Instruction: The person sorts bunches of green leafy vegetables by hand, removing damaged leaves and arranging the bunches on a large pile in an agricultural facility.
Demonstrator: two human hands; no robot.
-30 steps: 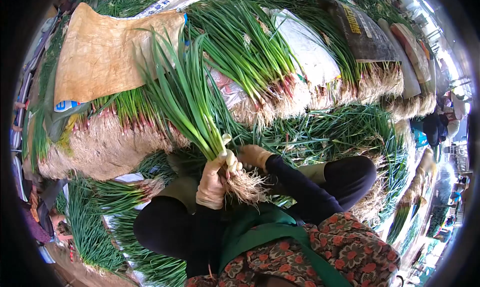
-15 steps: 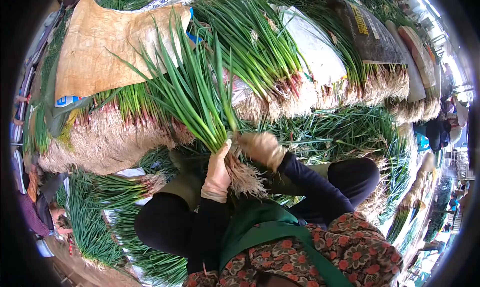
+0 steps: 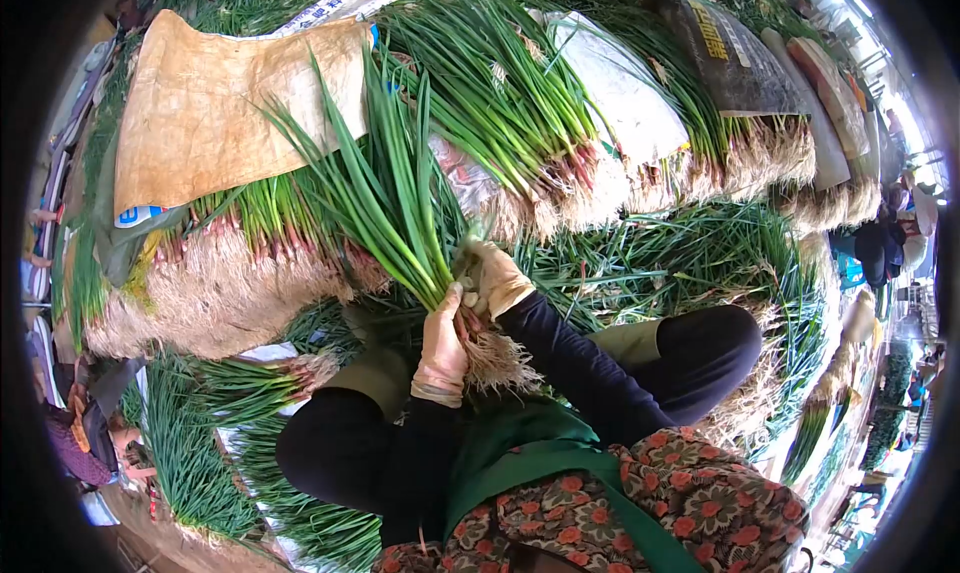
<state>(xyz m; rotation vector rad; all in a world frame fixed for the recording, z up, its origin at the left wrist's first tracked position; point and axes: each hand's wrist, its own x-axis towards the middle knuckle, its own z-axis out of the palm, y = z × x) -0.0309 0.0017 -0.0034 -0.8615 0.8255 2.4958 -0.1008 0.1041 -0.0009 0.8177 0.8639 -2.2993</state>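
My left hand point(image 3: 443, 348), in a pale glove, is closed around the lower stems of a bunch of green onions point(image 3: 400, 223). Long green leaves fan up and to the left, and the tangled pale roots point(image 3: 497, 361) hang below, over my lap. Against the right side of this bunch, just above the roots, is my gloved right hand point(image 3: 500, 278). Its fingers are curled in at the stems, at a blurred green leaf point(image 3: 470, 241); the fingertips are partly hidden.
Beyond my hands lies a row of rooted green onions point(image 3: 545, 123), partly covered by a brown sheet point(image 3: 230, 113), a white sack point(image 3: 620, 93) and a dark sack point(image 3: 720, 58). Loose leaves point(image 3: 670, 263) cover the ground at right. More onions point(image 3: 190, 453) lie at lower left, near another person's hand point(image 3: 128, 441).
My right hand has moved left and slightly up, from beside the roots to against the stems. My left hand keeps its hold on the bunch, and the view has shifted slightly.
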